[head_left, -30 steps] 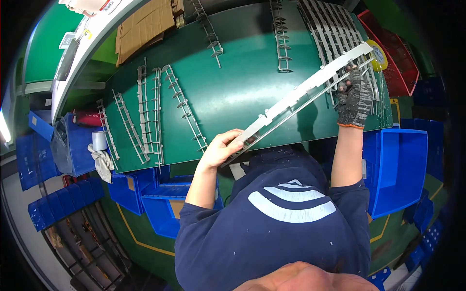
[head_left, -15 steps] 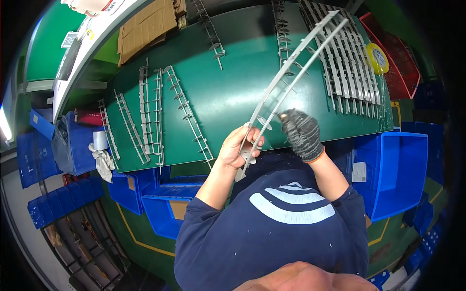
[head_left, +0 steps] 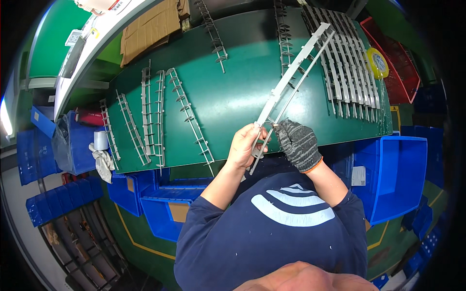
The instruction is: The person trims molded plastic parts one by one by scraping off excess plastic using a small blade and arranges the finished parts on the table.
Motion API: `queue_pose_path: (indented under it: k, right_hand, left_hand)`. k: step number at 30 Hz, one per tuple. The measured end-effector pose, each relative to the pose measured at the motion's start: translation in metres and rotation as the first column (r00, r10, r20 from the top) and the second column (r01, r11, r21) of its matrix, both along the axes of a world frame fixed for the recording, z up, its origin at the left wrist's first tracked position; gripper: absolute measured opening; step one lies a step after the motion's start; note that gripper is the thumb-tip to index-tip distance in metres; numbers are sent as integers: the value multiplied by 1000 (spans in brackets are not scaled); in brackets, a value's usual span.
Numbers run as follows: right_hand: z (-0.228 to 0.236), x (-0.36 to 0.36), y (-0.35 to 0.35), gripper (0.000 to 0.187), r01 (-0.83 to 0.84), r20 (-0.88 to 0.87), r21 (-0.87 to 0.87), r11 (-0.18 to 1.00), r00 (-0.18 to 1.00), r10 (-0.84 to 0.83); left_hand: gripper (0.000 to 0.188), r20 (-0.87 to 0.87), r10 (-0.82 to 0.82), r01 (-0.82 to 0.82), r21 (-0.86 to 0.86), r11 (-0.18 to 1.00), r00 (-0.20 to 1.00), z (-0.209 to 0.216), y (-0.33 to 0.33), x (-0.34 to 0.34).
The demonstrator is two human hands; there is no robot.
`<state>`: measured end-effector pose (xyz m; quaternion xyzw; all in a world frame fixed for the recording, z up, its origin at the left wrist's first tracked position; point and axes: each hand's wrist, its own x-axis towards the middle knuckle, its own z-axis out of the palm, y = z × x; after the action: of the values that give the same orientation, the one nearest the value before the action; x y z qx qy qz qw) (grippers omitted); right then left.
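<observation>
Bare green table (head_left: 233, 97) mid-span; grey strips (head_left: 150, 116) left, strip stack (head_left: 349, 72) right

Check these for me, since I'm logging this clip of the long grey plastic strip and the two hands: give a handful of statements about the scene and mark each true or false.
1. Both hands grip the long grey plastic strip near its lower end. True.
2. The left hand wears a knitted glove. False: it is bare; the right hand wears the grey glove with an orange cuff.
3. The strip lies flat among the others on the green table. False: it is held up, slanting toward the upper right.
4. A yellow tape roll sits at the table's right end, beside a red basket. True.
5. The blue bin stands to the person's left. False: it is to their right.
</observation>
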<state>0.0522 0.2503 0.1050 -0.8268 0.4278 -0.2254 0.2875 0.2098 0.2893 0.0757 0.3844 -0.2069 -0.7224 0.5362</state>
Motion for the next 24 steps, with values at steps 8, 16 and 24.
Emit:
queue_pose_path:
  k: [8,16,24]
  right_hand:
    - [-15,-5,2,17,-375,-438,-210,903,862,256]
    - [-19,2,-14,27,-451,582,809,376,706,-403]
    - [-78,36,-24,52,249,33,403,881,958,-285]
  left_hand:
    - [22,611,188,-60,-224,973,769,-1,1,-6]
    - [17,872,379,-83,-373,924,309,-28,0,-9]
    - [26,971,182,244,-216,946,154,-65,6,-22]
